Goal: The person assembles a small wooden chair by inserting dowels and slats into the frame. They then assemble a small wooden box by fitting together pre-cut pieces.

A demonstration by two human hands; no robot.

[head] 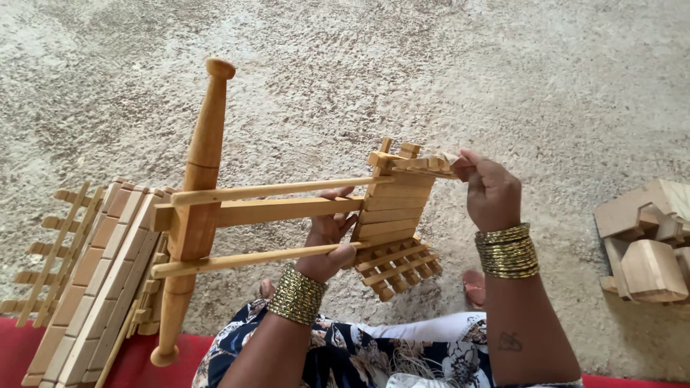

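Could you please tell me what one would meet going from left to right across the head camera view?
Stack of slatted wooden panels → turned wooden post → left hand → slatted wooden panel in the hands → right hand → pile of wooden blocks.

A slatted wooden panel frame [394, 215] sat at the centre, with three long wooden rods [273, 212] running from it toward nine o'clock into a turned wooden spindle [194, 208]. A stack of slatted wooden panels [93, 280] lay at eight o'clock, partly behind the spindle. A pile of cut wooden blocks [647, 241] lay at three o'clock on the rough concrete floor [431, 65].
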